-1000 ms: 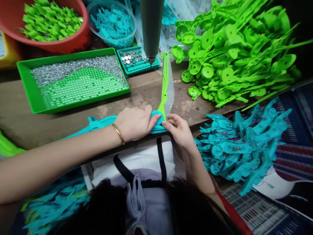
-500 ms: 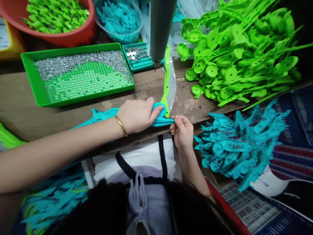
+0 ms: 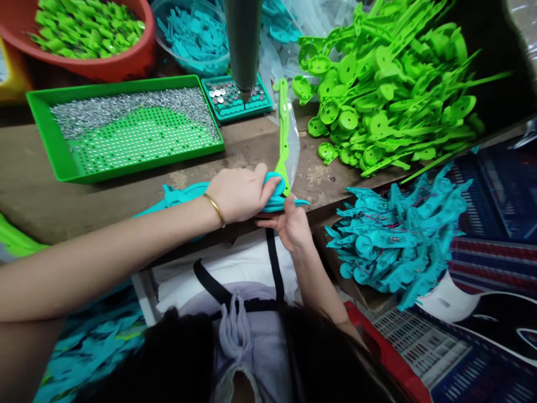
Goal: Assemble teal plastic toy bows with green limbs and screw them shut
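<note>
Curled tight on the blue part [image 3: 187, 193], the left hand [image 3: 239, 193] holds it at the front edge of the table [image 3: 247, 148]. The right hand [image 3: 293, 224] is loose and wide, its thumb at the part's right end. Past them, left to right, sit 2 trays, the green tray [image 3: 142, 131] and the teal tray [image 3: 255, 105], then 1 long green piece [image 3: 284, 134], the green pile [image 3: 377, 117] and the blue pile [image 3: 394, 235].

Worn, matt wooden tabletop [image 3: 247, 146]; blue piece [image 3: 184, 194], seemingly smooth plastic.
</note>
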The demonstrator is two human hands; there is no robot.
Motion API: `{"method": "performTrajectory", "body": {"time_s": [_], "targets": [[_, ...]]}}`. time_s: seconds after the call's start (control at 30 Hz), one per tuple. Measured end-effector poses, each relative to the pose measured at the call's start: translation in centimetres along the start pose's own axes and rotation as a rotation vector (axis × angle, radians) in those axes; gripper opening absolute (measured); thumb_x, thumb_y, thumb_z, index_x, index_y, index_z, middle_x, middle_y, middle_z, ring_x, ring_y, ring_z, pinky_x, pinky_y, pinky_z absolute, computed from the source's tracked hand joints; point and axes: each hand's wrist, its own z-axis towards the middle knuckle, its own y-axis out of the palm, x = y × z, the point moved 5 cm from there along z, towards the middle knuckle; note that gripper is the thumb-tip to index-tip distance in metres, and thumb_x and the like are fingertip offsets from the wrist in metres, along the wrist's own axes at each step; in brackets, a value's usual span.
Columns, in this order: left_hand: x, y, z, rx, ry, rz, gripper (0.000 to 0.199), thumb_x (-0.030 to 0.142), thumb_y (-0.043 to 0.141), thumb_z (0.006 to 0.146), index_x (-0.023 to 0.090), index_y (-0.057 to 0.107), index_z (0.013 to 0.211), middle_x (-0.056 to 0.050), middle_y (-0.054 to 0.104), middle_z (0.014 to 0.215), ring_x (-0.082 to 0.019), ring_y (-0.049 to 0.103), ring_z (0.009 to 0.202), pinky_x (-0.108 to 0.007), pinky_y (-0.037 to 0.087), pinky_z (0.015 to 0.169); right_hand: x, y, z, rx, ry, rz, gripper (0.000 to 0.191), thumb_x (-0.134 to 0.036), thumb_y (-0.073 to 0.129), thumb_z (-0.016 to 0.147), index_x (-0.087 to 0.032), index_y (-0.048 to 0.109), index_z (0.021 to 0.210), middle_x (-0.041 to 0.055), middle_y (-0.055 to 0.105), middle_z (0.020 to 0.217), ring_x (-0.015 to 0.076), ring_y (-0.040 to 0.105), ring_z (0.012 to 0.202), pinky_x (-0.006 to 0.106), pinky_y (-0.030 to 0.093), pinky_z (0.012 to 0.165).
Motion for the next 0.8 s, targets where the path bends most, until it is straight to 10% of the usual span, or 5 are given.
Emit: {"method": "performTrajectory", "body": {"time_s": [0.37, 0.57, 0.8], "targets": [[-6.0, 0.2, -2.1, -0.035, -0.110, 0.061, 0.074, 0.061, 0.012, 0.096, 0.016, 0.071, 0.093, -0.013, 0.072, 0.093, -0.030, 0.070, 0.091, -0.035, 0.048, 0.074, -0.5, -0.7, -0.1, -0.001, -0.032, 0.012, 0.047, -0.051, 0.084, 0.063, -0.018, 0.061, 0.087, 0.0007, 0.074, 0.079, 0.0193, 0.073, 0.068, 0.035, 0.066, 0.063], [-5.7, 0.9, -1.7, -0.029, -0.099, 0.021, 0.073, 0.061, 0.015, 0.096, 0.017, 0.073, 0.092, -0.013, 0.072, 0.091, -0.029, 0.069, 0.093, -0.035, 0.047, 0.076, -0.4, -0.8, 0.3, 0.049, -0.074, -0.028, 0.048, -0.052, 0.083, 0.062, -0.017, 0.062, 0.087, 0.0012, 0.074, 0.076, 0.0180, 0.073, 0.063, 0.028, 0.064, 0.055], [-9.3, -1.3, -5.5, 0.253, -0.126, -0.084, 0.058, 0.053, 0.017, 0.098, 0.017, 0.063, 0.099, -0.013, 0.067, 0.099, -0.027, 0.062, 0.097, -0.037, 0.045, 0.082, -2.7, -2.4, 0.8, 0.091, -0.131, -0.052, 0.044, -0.052, 0.081, 0.066, -0.016, 0.064, 0.086, 0.0010, 0.074, 0.072, 0.0183, 0.073, 0.061, 0.029, 0.064, 0.055]]}}
